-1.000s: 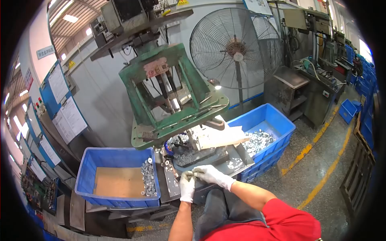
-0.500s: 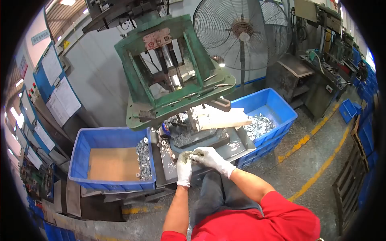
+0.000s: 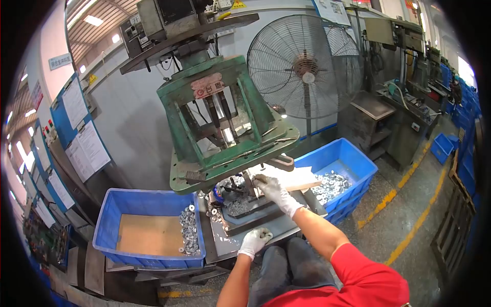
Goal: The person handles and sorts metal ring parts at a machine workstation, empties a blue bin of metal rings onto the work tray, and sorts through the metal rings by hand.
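My right hand [image 3: 274, 192], in a white glove, reaches under the green press [image 3: 176, 138]. Its fingers are together at the dark tooling block [image 3: 248, 185], in front of a pale board [image 3: 300, 179]; anything between the fingertips is too small to make out. My left hand [image 3: 255, 241], gloved too, is at the near edge of the metal work table [image 3: 227, 245] with its fingers curled in. What it may hold is hidden. Small metal pieces [image 3: 240, 206] lie around the tooling, and round white-grey parts [image 3: 215, 212] lie to its left.
A blue bin [image 3: 148, 262] on the left has a brown sheet inside and round metal parts [image 3: 189, 233] along its right side. Another blue bin [image 3: 358, 183], on the right, holds washer-like parts [image 3: 331, 187]. A large fan [image 3: 307, 66] stands behind. Yellow lines [image 3: 409, 233] mark the floor.
Both hands were together at the table's near edge. My right hand has moved forward to the tooling under the press, while the left has stayed near the edge. The camera view has tilted upward.
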Demonstrator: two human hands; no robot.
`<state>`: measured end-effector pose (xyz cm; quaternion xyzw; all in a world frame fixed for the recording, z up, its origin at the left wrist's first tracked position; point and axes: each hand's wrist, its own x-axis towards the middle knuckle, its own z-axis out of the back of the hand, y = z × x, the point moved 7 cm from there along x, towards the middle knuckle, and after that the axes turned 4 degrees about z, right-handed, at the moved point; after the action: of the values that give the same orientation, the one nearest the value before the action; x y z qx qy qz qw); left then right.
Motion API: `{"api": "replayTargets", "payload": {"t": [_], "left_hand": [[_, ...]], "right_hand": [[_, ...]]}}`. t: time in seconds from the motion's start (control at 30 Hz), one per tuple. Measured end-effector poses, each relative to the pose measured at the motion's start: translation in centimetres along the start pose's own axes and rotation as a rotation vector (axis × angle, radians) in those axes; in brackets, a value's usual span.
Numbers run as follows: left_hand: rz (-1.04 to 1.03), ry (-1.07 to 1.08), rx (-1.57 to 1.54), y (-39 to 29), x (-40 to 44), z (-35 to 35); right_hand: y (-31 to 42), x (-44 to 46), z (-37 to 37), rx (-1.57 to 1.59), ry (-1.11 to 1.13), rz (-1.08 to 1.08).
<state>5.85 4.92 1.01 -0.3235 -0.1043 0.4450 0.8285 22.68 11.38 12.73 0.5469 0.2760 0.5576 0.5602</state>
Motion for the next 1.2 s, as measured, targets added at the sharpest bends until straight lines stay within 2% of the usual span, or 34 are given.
{"api": "replayTargets", "payload": {"t": [0.03, 0.07, 0.2, 0.27, 0.3, 0.37, 0.43, 0.47, 0.5, 0.57, 0.63, 0.67, 0.77, 0.8, 0.83, 0.9, 0.97, 1.0, 1.1, 1.13, 1.17, 1.2], "left_hand": [[0.027, 0.015, 0.01, 0.1, 0.0, 0.0], [0.022, -0.003, -0.014, 0.2, 0.0, 0.1], [-0.054, -0.124, -0.062, 1.1, 0.2, 0.3], [-0.066, -0.192, -0.102, 1.1, -0.3, 0.8], [-0.044, -0.263, -0.193, 0.9, -0.7, 1.4], [0.044, -0.336, -0.481, 1.6, -1.3, 2.1], [-0.059, -0.404, -0.743, 2.6, -1.4, 2.4], [-0.062, -0.405, -0.884, 3.4, -1.3, 2.4], [-0.03, -0.425, -0.936, 3.7, -1.4, 2.5], [0.029, -0.439, -0.959, 4.5, -1.3, 2.5], [0.04, -0.447, -1.001, 4.2, -1.3, 2.5], [0.045, -0.45, -1.022, 4.0, -1.3, 2.6], [0.002, -0.465, -1.041, 3.9, -1.4, 2.6], [-0.026, -0.5, -0.952, 3.4, -1.5, 2.8], [-0.066, -0.56, -0.882, 3.1, -1.6, 3.0], [0.012, -0.541, -0.764, 3.4, -1.9, 3.0], [-0.029, -0.465, -0.947, 3.8, -1.7, 2.6], [-0.06, -0.483, -0.93, 3.5, -2.1, 2.9], [-0.02, -0.386, -0.99, 3.5, -2.2, 3.0], [0.046, -0.319, -0.926, 2.9, -2.7, 3.4], [0.109, -0.312, -0.843, 2.3, -3.2, 4.0], [0.015, -0.361, -0.877, 2.1, -3.3, 4.3]], "right_hand": [[0.5, 0.4, 0.1, -0.034, 0.014, 0.014], [0.3, 0.8, 0.1, -0.066, 0.04, -0.062], [-4.3, 5.8, -1.1, -0.096, -0.018, 0.033], [-2.8, 4.8, -0.3, -0.185, -0.005, 0.023], [-2.5, 4.1, 0.0, -0.28, -0.01, 0.03], [-1.2, 0.9, 1.1, -0.242, -0.217, 0.153], [-0.7, -3.3, 0.4, -0.132, -0.075, 0.069], [-1.4, -5.1, -1.0, -0.018, 0.035, 0.118], [-1.7, -6.8, -2.1, 0.006, 0.205, 0.064], [-1.8, -9.7, -3.3, -0.014, 0.226, 0.178], [-2.4, -11.1, -4.5, 0.077, 0.256, 0.109], [-2.1, -11.5, -4.6, -0.052, 0.178, 0.307], [-2.2, -11.6, -5.6, 0.057, 0.344, -0.016], [-1.7, -11.7, -5.7, 0.097, 0.33, -0.018], [-1.3, -11.5, -5.8, 0.024, 0.273, 0.107], [-1.7, -11.5, -5.9, -0.08, 0.266, 0.103], [-1.3, -11.8, -6.6, 0.069, 0.331, 0.153], [-0.7, -12.0, -6.6, -0.047, 0.341, 0.197], [-1.2, -12.1, -6.7, 0.04, 0.434, -0.113], [-2.6, -12.1, -7.0, 0.1, 0.378, -0.176], [-3.5, -12.1, -6.6, 0.016, 0.34, -0.132], [-2.6, -12.2, -6.0, -0.066, 0.303, -0.088]]}}
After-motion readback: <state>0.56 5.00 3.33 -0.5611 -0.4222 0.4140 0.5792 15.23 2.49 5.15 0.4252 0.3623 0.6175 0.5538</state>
